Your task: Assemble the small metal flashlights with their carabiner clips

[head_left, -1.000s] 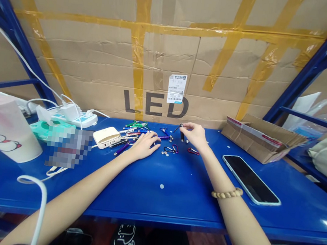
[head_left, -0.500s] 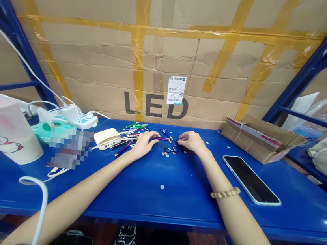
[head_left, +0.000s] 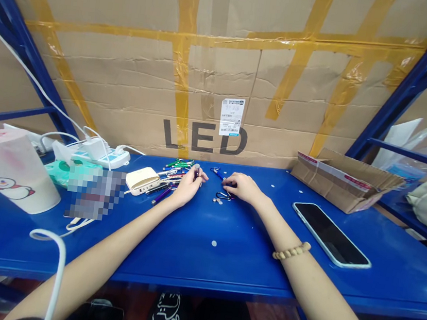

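Note:
My left hand [head_left: 188, 187] is closed around a slim purple metal tube [head_left: 196, 171], shaped like a mini flashlight, now pointing up with a pale end. Across a small gap, my right hand [head_left: 245, 189] has its fingers curled together low over the table; what they pinch, if anything, is hidden. Under its fingertips lies a dark carabiner clip [head_left: 223, 196], partly covered. Small silver button cells [head_left: 217, 200] rest just in front of it. A blue tube with a clip [head_left: 217, 173] lies behind, between both hands. Green tubes [head_left: 180, 164] and a purple tube [head_left: 161, 195] lie beside my left hand.
A cream box with ports [head_left: 142, 180], cables and a power strip [head_left: 120, 159] crowd the left, with a drink cup [head_left: 13, 172] nearer. On the right are a phone [head_left: 331, 234] and an open cardboard box [head_left: 345, 184]. A large carton [head_left: 128, 92] stands behind the blue table [head_left: 186, 255].
The purple tube has swung from lying sideways toward my right hand to pointing up in my left hand. My right hand has shifted slightly left and lower, over the carabiner.

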The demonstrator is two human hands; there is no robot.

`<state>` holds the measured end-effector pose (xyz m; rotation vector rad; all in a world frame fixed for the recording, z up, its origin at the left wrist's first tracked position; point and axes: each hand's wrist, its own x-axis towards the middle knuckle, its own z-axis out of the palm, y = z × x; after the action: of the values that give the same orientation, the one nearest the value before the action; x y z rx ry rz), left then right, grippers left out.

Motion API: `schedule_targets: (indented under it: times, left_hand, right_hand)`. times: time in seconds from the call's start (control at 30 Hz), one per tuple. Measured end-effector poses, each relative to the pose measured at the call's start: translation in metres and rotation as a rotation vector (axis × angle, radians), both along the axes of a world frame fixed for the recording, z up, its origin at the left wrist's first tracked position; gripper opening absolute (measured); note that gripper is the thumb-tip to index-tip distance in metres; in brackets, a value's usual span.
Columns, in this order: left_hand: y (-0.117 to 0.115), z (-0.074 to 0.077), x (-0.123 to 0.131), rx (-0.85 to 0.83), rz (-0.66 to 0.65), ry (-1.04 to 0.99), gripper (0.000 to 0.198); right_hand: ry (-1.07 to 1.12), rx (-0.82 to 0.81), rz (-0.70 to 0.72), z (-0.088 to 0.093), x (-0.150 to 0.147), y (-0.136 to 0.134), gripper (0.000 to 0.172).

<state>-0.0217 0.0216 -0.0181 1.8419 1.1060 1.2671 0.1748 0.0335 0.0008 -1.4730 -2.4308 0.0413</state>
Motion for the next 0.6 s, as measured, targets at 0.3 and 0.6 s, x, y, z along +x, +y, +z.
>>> schedule_targets:
  times: [0.3,0.6]
  left_hand:
    - [-0.011,0.009,-0.001,0.153,0.138,0.541,0.039]
    - [-0.006,0.006,-0.003,0.02,0.126,0.482,0.036]
  right_hand:
    - [0.394,0.105,0.022,0.001,-0.013,-0.004,0.016]
    - [0.747,0.23,0.301,0.005,-0.044,-0.023,0.015]
